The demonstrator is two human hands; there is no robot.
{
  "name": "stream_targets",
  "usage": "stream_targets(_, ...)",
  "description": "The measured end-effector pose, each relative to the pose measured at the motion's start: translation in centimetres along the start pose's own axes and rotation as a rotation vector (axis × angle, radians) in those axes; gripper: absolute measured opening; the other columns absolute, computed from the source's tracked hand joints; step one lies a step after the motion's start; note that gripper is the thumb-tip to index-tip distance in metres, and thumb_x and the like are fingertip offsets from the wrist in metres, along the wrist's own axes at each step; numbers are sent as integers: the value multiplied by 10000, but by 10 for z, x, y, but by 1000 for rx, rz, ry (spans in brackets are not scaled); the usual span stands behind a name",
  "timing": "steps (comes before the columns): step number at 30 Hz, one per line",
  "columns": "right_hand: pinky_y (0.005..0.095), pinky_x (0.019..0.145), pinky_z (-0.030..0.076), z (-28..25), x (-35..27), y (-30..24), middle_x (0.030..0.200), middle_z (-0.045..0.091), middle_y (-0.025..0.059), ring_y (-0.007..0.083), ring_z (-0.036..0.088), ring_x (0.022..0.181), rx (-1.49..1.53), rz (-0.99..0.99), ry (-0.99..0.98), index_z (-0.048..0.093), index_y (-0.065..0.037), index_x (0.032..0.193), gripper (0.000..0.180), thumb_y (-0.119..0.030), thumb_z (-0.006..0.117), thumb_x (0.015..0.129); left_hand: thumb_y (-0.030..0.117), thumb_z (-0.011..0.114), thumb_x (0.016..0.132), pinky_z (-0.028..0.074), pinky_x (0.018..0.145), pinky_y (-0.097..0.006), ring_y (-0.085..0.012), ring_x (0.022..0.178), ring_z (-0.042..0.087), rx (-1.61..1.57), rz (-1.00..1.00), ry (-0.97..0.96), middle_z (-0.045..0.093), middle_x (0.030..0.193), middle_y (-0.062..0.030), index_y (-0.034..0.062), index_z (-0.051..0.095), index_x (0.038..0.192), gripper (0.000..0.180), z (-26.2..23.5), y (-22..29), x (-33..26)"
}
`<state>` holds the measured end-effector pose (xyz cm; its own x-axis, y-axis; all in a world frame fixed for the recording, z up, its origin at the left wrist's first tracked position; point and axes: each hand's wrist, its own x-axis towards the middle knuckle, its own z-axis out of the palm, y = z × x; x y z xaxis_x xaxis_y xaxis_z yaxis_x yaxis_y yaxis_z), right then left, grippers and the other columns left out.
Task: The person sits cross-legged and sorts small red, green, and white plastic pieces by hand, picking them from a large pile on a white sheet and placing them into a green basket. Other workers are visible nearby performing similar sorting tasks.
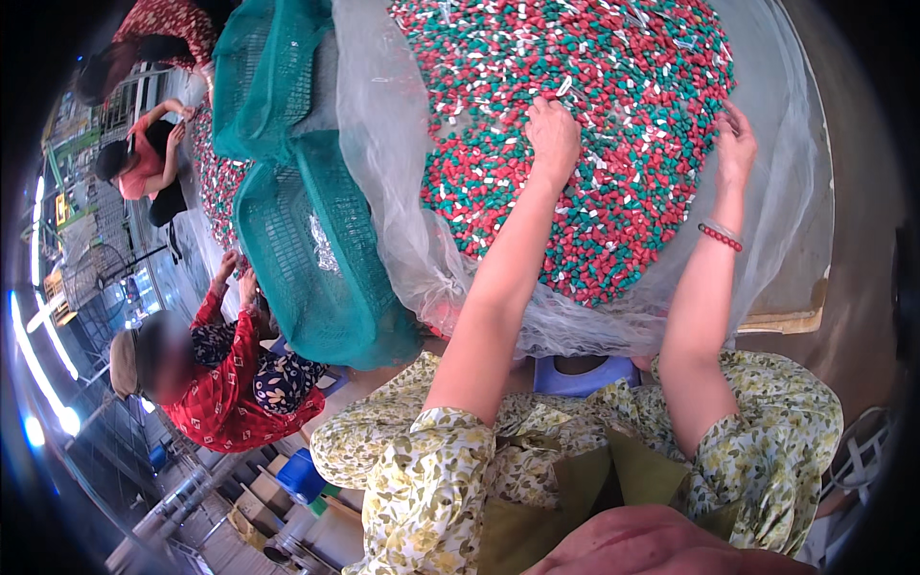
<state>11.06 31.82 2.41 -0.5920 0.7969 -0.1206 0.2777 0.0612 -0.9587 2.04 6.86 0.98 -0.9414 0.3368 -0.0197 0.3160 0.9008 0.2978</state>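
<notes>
Two baskets (359,273) stand left of one pile (623,192), cropped above, the left hand (554,139) over it, right hand (736,147) at its edge, whether either pinches I cannot tell.

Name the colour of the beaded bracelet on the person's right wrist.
Red; the beaded bracelet shows best in the head view.

Bright fluorescent tubes (41,364) glow at the far left, near a round caged fan (99,273) and metal framework (72,158). Brown-grey floor (867,240) stretches along the right, beyond the pale worktop (817,192); a blue plastic stool (585,377) shows just below its near edge.
</notes>
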Motion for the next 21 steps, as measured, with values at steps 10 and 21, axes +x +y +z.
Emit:
stream_targets(10, 304, 769, 485, 29, 33, 8, 904, 663, 90, 179, 628, 824, -170, -148, -109, 624, -108, 1077, 293, -114, 510, 807, 174, 734, 642, 489, 760, -468, -367, 1001, 509, -54, -181, -144, 475, 1069, -205, -39, 513, 996, 468, -1, 6, 20)
stream_targets(21, 408, 958, 360, 41, 146, 39, 1160, 525, 222, 363, 481, 1103, -391, -409, 90, 437, -67, 1279, 511, -367, 456, 866, 29, 599, 771, 473, 670, -417, -319, 697, 610, -554, -169, -50, 606, 742, -179, 23, 454, 1152, 408, -59, 3, 30)
